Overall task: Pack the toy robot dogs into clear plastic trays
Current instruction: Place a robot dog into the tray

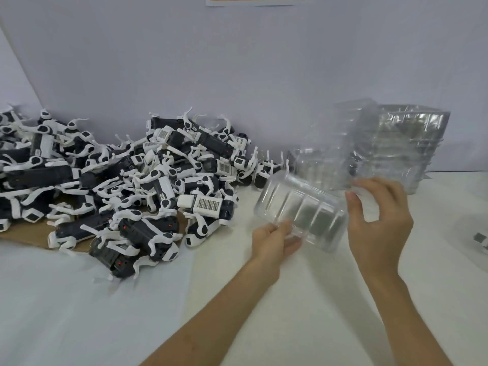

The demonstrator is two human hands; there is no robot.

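A clear plastic tray (pixel 298 207) with several ribbed compartments is held tilted above the table, and nothing lies in it. My left hand (pixel 273 240) pinches its near lower edge. My right hand (pixel 377 217) holds its right end, thumb and fingertips curled on the rim. A big heap of black-and-white toy robot dogs (pixel 126 180) covers the left part of the table, reaching up to the wall. The nearest dog (pixel 208 207) lies just left of the tray.
Stacks of clear trays (pixel 396 146) stand against the wall behind my right hand. Brown cardboard (pixel 23 237) lies under the heap. A small grey and white object (pixel 482 240) sits at the right edge. The white table surface (pixel 303 299) spreads beneath my arms.
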